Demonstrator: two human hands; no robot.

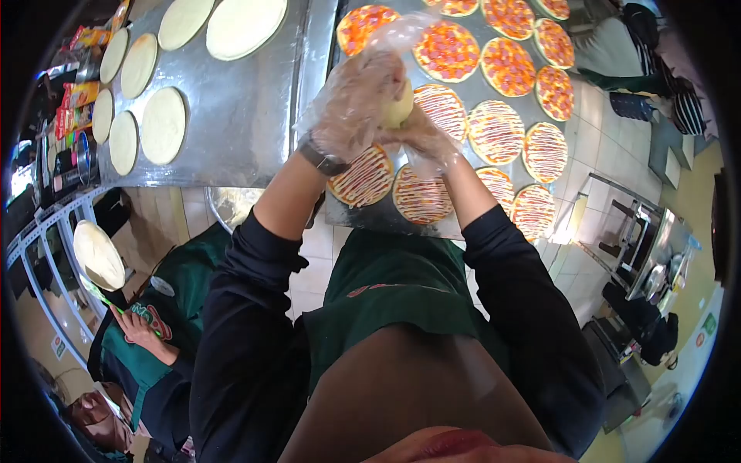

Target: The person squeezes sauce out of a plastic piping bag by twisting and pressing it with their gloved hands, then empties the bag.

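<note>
Both of my hands are in clear plastic gloves, over a metal table with small pizzas. My left hand (351, 108) is closed around the upper part of a plastic bag of pale yellow sauce (398, 108). My right hand (428, 143) is wrapped around its lower side; the bag's tip is hidden. Below and beside my hands lie pizzas striped with white sauce, such as one striped pizza (495, 133) to the right. Farther back are pizzas topped with diced pink pieces and no stripes, among them one unstriped pizza (446, 52).
On the left metal table (231, 116) lie several plain dough rounds (164, 125). A co-worker in a green apron (181, 270) stands at lower left, a hand (143, 336) on a green-handled tool near a raised dough round (99, 255). A metal bowl (228, 204) sits below the table edge.
</note>
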